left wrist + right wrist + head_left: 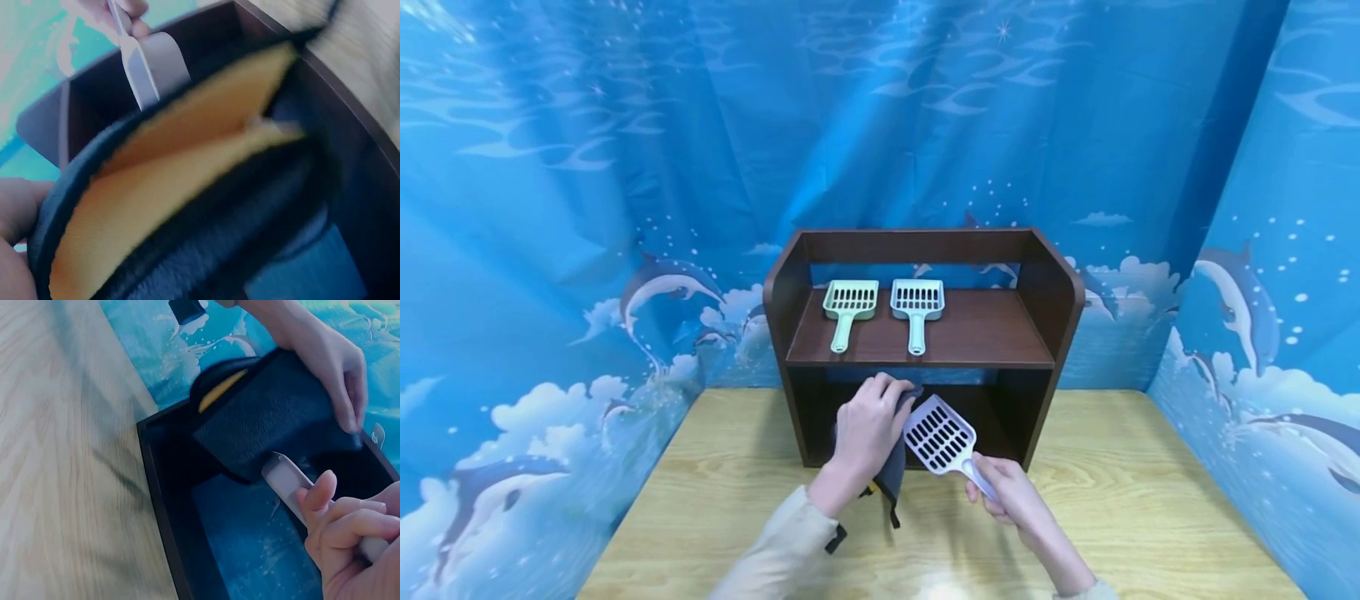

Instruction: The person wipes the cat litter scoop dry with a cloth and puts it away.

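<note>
My left hand (867, 427) grips a dark pouch (892, 473) with a yellow lining, held in front of the shelf's lower compartment. In the left wrist view the pouch's mouth gapes and its yellow lining (131, 219) shows; the picture is blurred. Just to the right, my right hand (1011, 498) holds a pale lavender litter scoop (938, 435) by its handle, the slotted head pointing up and left towards the pouch. From the right wrist, the scoop (286, 481) appears edge-on close to the pouch (269, 422); whether they touch I cannot tell.
A dark brown two-tier shelf (988, 325) stands on the light wooden table (1112, 483). On its upper board lie a green litter scoop (842, 332) and a pale blue litter scoop (917, 330), side by side. A blue ocean-print curtain (925, 125) hangs behind and at both sides.
</note>
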Motion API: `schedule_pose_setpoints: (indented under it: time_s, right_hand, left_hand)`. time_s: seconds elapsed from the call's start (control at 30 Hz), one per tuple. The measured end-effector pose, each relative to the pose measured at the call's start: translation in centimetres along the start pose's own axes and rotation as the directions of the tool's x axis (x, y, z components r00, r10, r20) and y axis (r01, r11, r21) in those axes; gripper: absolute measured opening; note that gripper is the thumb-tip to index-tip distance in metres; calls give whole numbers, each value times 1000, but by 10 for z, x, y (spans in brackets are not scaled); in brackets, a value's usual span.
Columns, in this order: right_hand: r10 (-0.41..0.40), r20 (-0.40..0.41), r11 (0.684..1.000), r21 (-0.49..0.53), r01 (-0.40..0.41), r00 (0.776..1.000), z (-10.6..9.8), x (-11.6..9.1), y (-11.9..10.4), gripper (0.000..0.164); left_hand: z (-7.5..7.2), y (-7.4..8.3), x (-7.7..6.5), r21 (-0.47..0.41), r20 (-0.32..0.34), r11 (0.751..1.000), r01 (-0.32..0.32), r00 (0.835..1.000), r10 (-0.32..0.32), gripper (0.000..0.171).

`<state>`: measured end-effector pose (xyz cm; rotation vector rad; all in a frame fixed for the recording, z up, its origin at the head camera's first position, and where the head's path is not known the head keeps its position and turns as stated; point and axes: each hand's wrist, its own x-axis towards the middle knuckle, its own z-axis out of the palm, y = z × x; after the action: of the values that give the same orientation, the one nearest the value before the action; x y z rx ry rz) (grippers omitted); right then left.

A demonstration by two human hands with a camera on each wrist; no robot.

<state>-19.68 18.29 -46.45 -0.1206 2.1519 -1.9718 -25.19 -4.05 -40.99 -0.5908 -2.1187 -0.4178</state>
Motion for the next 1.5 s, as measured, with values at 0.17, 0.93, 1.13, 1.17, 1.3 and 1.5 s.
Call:
schedule_pose_setpoints:
  time_s: [0.17,0.93,1.13,1.17,1.3,1.5]
  right_hand:
    - [-34,41,999,-1,34,999,5,2,-8,43]
    - [-56,-71,997,-55,52,996,28,0,-15,44]
    - [-47,-84,998,-52,43,995,30,-1,-15,41]
    - [-45,-86,998,-51,41,995,30,-1,-14,41]
    - [-41,-84,998,-44,38,996,30,0,-14,41]
    - [-37,-88,999,-19,35,995,28,2,-16,41]
  left_hand:
    - [4,17,0,-107,32,990,-92,995,96,18]
    - [32,4,-7,-65,-36,995,76,996,-78,15]
    - [31,4,-7,-39,-30,990,133,990,-134,16]
    - [32,4,-8,-28,-22,991,130,991,-131,16]
    - [34,12,-16,1,19,998,60,998,-60,16]
    - [29,26,-26,-87,97,996,-25,995,34,17]
